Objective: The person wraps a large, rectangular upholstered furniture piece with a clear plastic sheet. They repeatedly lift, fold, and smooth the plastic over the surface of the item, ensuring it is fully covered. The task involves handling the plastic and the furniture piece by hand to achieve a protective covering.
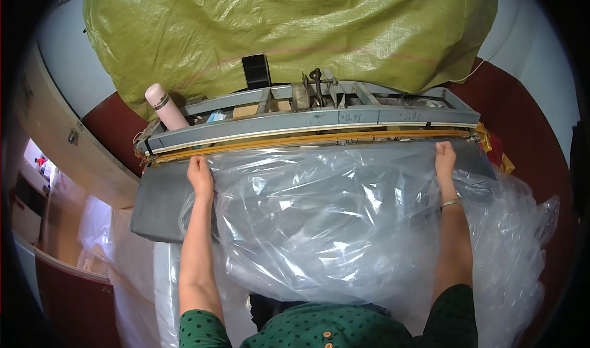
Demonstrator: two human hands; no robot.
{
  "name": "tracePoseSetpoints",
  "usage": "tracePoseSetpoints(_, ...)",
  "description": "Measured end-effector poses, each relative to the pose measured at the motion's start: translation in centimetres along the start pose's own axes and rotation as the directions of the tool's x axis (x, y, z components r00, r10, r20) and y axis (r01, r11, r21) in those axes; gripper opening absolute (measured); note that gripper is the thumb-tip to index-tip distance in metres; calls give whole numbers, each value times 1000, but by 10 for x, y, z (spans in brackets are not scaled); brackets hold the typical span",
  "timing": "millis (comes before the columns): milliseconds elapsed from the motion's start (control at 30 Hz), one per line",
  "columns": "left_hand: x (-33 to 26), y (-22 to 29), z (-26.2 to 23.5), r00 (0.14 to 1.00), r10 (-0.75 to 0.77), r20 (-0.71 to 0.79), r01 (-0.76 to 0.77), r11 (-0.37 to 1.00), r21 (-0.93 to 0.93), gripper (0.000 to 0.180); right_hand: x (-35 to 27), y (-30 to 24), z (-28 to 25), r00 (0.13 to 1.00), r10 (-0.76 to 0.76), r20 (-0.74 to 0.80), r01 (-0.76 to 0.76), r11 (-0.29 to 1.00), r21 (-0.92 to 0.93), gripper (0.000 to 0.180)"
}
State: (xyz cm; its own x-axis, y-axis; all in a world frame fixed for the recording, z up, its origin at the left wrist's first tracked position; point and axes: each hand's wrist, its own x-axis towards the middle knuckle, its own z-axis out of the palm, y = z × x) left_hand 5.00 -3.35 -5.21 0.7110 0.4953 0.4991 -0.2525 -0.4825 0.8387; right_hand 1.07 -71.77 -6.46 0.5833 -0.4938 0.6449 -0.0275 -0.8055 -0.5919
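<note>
A wide sheet of clear plastic film (313, 225) lies over a grey padded work surface (161, 194) and hangs down toward my body. My left hand (200, 175) is closed on the film's far left corner. At the far right corner my right hand (445, 160) pinches the same edge. Between my hands the far edge is drawn out nearly straight, close along a long metal bar machine (307, 122) with orange strips (319, 139) on its near side. Wrinkles and glare cover the film's middle. My fingertips are partly hidden.
A pink flask (166, 105) leans in the machine's frame at left, and a dark phone (256, 71) stands behind it. A large yellow-green woven sack (295, 28) fills the back. More plastic film (513, 243) spills down at right. A door (80, 127) stands at left.
</note>
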Motion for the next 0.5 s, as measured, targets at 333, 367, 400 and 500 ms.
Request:
tracePoseSetpoints(333,26,-17,18,997,-40,-68,32,993,-114,15,19,-13,48,985,172,18,-167,917,362,16)
tracePoseSetpoints(367,27,-17,21,997,-42,-61,34,991,-133,16,20,-9,50,985,173,-4,-158,910,382,16)
tracePoseSetpoints(400,28,-18,22,996,-56,-72,47,990,-129,16,22,-6,51,985,169,-30,-144,908,393,15)
tracePoseSetpoints(500,26,-17,25,989,-81,-126,69,993,-92,15,21,-6,49,976,213,-35,-177,883,435,13)
